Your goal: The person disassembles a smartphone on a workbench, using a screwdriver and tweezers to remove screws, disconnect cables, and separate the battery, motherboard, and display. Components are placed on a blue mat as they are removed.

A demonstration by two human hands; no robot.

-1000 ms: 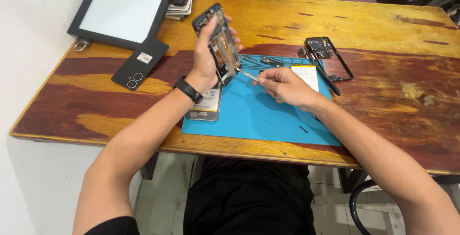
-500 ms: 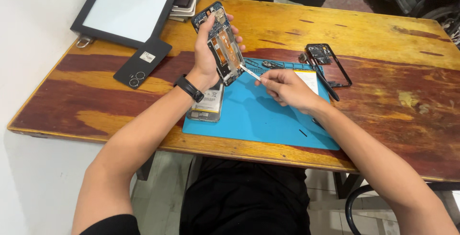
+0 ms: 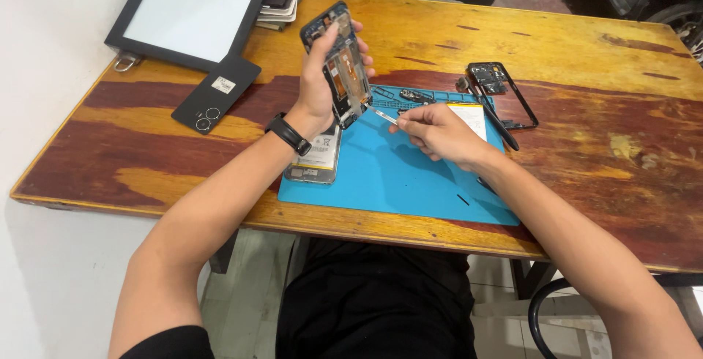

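1. The left hand (image 3: 322, 84) is closed around an opened smartphone with its back removed and its circuit boards showing (image 3: 343, 62), holding it tilted above the table at about 11 o'clock from the mat's centre.
2. The right hand (image 3: 439, 133) is pinched shut on thin metal tweezers (image 3: 382, 114), whose tip points toward 10 o'clock and meets the phone's lower edge.
3. A black wristwatch (image 3: 288, 133) sits on the left wrist.
4. A blue rectangular silicone work mat (image 3: 381, 183) lies on the worn wooden table (image 3: 586, 37).
5. A flat silver phone battery (image 3: 316, 158) lies on the mat's 9 o'clock edge.
6. A black plastic phone frame (image 3: 505, 88) lies at 2 o'clock.
7. A black phone back cover (image 3: 216, 94) lies at 10 o'clock, just beside a black-framed tablet with a white screen (image 3: 194, 4).
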